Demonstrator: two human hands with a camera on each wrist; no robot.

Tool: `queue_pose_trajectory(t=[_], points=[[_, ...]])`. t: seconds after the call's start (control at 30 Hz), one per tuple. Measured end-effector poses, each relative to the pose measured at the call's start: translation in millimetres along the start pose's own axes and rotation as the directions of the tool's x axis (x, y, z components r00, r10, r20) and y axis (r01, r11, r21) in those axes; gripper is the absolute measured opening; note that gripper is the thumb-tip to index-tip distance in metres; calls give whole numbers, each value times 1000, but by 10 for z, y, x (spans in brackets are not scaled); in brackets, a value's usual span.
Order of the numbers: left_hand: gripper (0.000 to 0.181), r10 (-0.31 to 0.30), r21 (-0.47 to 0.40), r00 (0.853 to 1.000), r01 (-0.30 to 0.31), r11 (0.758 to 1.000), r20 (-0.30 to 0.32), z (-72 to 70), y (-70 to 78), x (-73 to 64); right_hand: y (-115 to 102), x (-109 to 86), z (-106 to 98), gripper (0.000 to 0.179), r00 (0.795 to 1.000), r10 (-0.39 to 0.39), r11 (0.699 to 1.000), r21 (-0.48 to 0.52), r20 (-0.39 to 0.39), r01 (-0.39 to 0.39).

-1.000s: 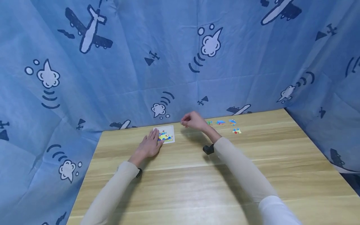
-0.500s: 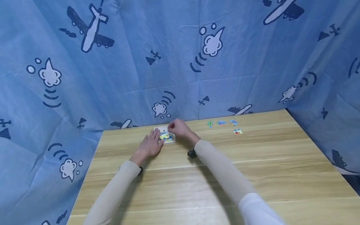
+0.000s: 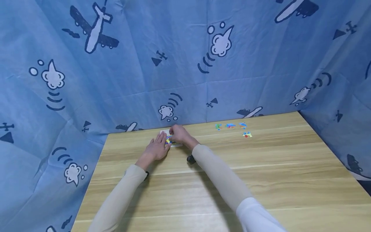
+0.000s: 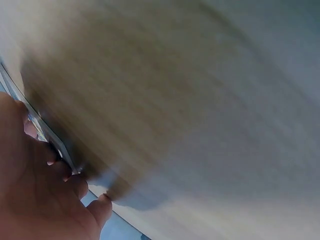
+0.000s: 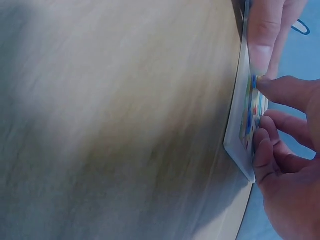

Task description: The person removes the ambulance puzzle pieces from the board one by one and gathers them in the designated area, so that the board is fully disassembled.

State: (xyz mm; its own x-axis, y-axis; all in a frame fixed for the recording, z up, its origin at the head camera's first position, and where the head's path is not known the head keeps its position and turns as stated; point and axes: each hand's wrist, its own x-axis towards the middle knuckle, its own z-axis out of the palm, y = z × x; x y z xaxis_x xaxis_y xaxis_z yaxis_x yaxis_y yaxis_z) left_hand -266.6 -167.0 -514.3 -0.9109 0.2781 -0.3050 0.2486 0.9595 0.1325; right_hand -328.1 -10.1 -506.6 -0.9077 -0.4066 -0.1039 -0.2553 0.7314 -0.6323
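The desk (image 3: 261, 190) is extending from the sleeved forearms (image 3: 221, 175) to its far edge, leaving lateral room right of the puzzle board (image 5: 234, 132) lying there. The left hand (image 3: 156, 149) is resting extended fingers on the board; the right hand (image 3: 180, 134) is bending its fingers over it, any grip being indeterminable. Four loose pieces (image 3: 230, 126) are lying farther right, before the curtain (image 3: 185, 64). Unlike one second ago, the right hand is overlapping the board.

A sky-blue fabric curtain (image 3: 130, 83) printed with navy-and-white aeroplanes (image 3: 95, 31), puffy white clouds (image 3: 221, 45) and dark curved lines (image 3: 54, 101) hangs behind and along both sides of a pale, yellowish wood-grain counter (image 3: 275, 167). Creases and folds mark the cloth, and a soft whitish gleam (image 3: 176, 206) lies on the counter's nearer part.
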Motion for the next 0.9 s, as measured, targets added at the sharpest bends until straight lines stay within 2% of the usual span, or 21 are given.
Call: queue_pose_trajectory(t=[0.3, 0.63, 0.9], points=[[72, -14, 9, 1000, 14, 1000, 9, -14, 17, 9, -28, 18, 3, 29, 999, 50, 999, -16, 18, -50], [71, -16, 24, 1000, 16, 1000, 7, -17, 39, -14, -10, -6, 14, 30, 998, 58, 998, 32, 28, -59], [73, -19, 32, 1000, 18, 999, 20, -21, 24, 0, 18, 2, 20, 32, 999, 34, 999, 25, 7, -34]])
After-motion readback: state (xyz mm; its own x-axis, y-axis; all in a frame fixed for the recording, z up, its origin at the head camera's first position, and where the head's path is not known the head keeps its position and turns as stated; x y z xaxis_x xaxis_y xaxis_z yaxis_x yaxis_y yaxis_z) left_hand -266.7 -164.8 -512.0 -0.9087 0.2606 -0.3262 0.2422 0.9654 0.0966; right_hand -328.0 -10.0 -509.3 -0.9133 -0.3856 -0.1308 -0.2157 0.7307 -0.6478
